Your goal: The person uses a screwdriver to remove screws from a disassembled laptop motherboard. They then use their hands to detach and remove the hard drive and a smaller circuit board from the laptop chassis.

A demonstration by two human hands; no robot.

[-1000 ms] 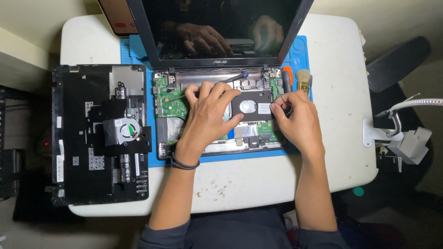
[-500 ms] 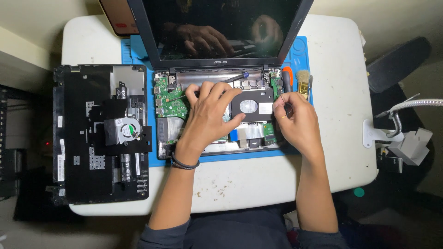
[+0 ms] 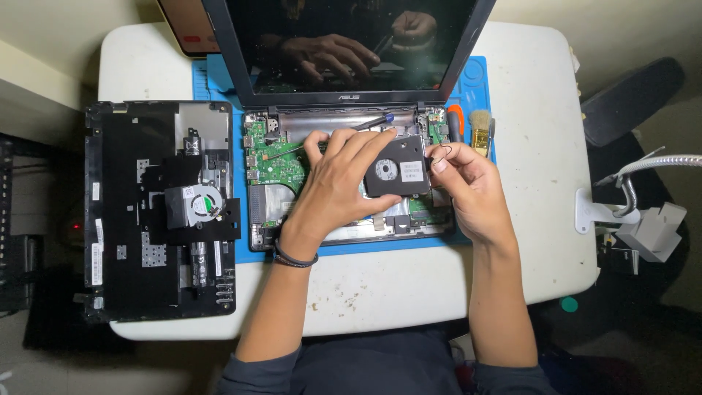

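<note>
An opened laptop base [image 3: 274,164] with a green circuit board lies on a blue mat [image 3: 219,80], its dark screen [image 3: 344,44] standing upright behind. My left hand [image 3: 336,183] is spread over the middle of the base, fingertips and thumb gripping the left side of a black hard drive [image 3: 398,172]. My right hand [image 3: 472,190] sits at the drive's right edge, thumb and forefinger pinching a thin black wire [image 3: 444,150]. A dark pen-like tool [image 3: 373,123] lies along the hinge just above my left fingers.
A removed black laptop panel [image 3: 124,219] with a small fan [image 3: 197,205] lies at the left of the white table [image 3: 380,292]. A small brush [image 3: 480,132] and an orange-handled tool [image 3: 455,121] lie right of the base. A white lamp clamp [image 3: 643,219] is on the right edge.
The hard drive now shows more fully and sits slightly tilted. My right fingers have shifted to its right edge and pinch a thin wire. My left hand has barely moved.
</note>
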